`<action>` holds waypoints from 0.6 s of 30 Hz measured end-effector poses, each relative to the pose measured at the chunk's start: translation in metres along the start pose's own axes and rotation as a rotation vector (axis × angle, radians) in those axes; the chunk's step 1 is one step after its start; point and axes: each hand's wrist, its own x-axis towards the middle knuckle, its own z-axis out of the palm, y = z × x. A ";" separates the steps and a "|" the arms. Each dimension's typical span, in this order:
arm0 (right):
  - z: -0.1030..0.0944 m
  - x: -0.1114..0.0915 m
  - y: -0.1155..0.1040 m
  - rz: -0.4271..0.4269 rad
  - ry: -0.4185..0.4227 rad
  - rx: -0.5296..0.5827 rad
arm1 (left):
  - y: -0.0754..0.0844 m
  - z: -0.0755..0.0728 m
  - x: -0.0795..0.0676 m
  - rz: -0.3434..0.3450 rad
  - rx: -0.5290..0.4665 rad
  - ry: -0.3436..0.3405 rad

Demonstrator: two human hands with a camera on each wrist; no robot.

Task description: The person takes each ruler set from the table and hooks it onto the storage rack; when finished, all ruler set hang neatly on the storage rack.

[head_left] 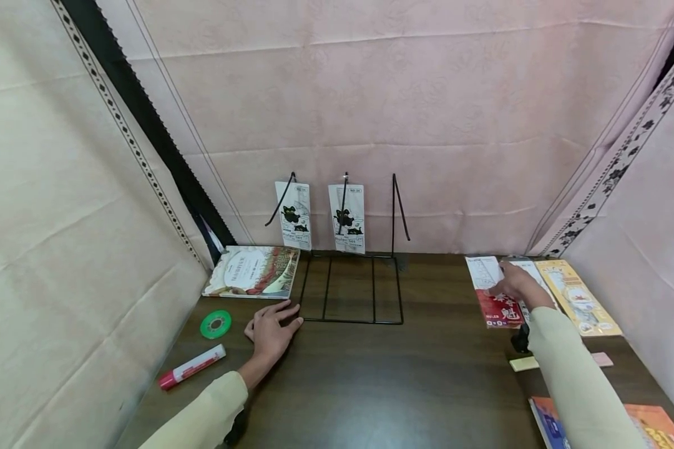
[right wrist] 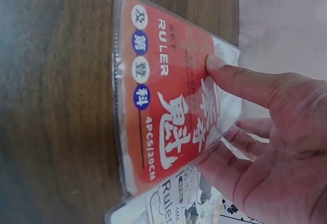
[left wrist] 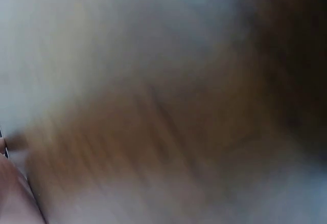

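Note:
At the back right of the table, my right hand (head_left: 517,284) grips a red-and-white ruler set packet (right wrist: 168,96), its thumb on one edge and fingers along the other. A white ruler set packet (right wrist: 181,196) lies right beside it, partly under the hand in the head view. My left hand (head_left: 272,330) rests on the table, fingertips right at the front left corner of a black wire rack (head_left: 348,322). Two ruler set packets, one left (head_left: 294,218) and one in the middle (head_left: 348,218), hang on the rack's hooks; the right hook (head_left: 401,209) is bare. The left wrist view is mostly blurred.
A picture book (head_left: 255,271), a green round tape (head_left: 216,324) and a red-and-white glue stick (head_left: 192,367) lie at left. At right are a yellow packet (head_left: 578,296), a pale yellow and pink strip (head_left: 524,363) and an orange book (head_left: 659,424). Cloth walls surround the table.

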 end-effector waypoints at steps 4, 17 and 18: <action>0.000 -0.004 0.000 -0.022 0.049 -0.006 | 0.001 -0.001 0.003 0.009 -0.007 0.004; 0.004 -0.013 -0.005 0.005 0.082 0.079 | 0.001 -0.001 0.002 0.006 0.007 0.010; 0.005 -0.014 -0.006 0.001 0.086 0.083 | 0.000 -0.001 0.002 0.008 0.007 0.012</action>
